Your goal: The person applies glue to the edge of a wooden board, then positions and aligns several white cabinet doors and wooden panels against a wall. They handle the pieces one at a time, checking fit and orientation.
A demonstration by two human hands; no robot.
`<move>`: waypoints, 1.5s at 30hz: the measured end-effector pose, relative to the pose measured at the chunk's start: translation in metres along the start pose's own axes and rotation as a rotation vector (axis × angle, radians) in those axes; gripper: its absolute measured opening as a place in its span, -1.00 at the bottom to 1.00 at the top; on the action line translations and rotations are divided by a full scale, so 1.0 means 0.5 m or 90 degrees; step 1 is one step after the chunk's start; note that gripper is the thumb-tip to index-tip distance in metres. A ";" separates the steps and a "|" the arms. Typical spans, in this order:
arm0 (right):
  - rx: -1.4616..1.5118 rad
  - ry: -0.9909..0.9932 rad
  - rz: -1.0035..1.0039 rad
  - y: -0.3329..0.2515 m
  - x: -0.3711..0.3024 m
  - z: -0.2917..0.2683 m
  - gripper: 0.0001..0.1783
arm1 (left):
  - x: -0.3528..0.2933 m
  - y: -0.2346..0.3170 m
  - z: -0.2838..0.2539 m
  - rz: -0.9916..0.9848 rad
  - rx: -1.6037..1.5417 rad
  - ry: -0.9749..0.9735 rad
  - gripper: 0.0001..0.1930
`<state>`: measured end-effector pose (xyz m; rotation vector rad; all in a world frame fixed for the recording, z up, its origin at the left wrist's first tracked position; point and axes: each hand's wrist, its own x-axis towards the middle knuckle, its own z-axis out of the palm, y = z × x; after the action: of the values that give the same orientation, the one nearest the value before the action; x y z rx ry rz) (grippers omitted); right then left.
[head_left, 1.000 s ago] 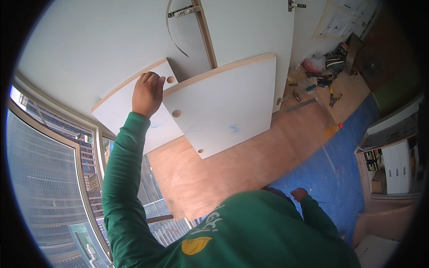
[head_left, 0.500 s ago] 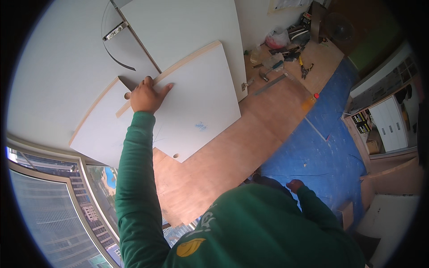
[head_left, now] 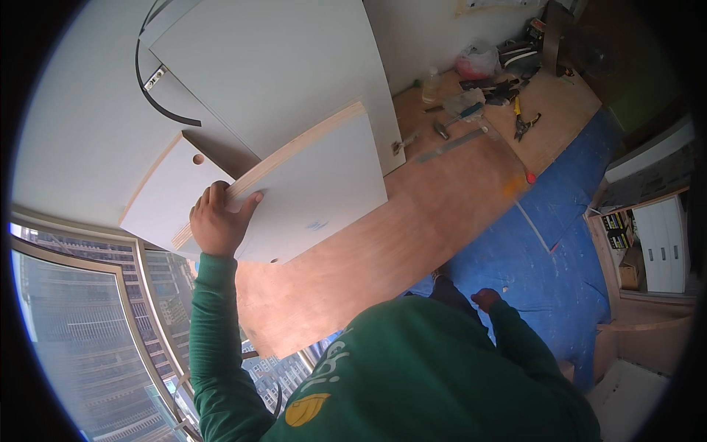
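White wood-edged panel (head_left: 317, 180): left hand (head_left: 219, 227), grip clasping its edge; long axis running up-right; right hand (head_left: 485, 298) farther, closure unclear.

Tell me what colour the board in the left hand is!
The board is white with a light wood edge, best seen in the head view.

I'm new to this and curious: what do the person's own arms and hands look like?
The left hand and right hand are both bare, with no gloves. Long green sleeves, plain and without visible markings, reach to the wrists and match the green top.
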<state>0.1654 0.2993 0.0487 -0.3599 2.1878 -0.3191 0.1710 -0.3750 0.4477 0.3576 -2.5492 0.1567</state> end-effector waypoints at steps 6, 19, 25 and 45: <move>-0.136 -0.049 -0.167 0.141 0.179 -0.165 -0.51 | 0.007 0.190 -0.060 -0.004 0.011 -0.056 -0.46; 0.164 -0.033 -0.074 0.152 0.241 -0.281 -0.50 | 0.122 0.492 0.039 0.036 0.009 -0.077 -0.32; 0.180 -0.081 -0.107 0.070 0.199 -0.285 -0.55 | 0.152 0.405 0.033 0.045 0.038 -0.047 -0.23; 0.754 0.177 -0.612 -0.383 -0.040 -0.821 -0.50 | -0.222 0.302 -0.049 -0.523 -0.457 0.338 -0.19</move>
<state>-0.1254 0.1703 0.3721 -0.6511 1.5231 -2.1221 0.2301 -0.2014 0.4025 0.8776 -1.6204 -0.8255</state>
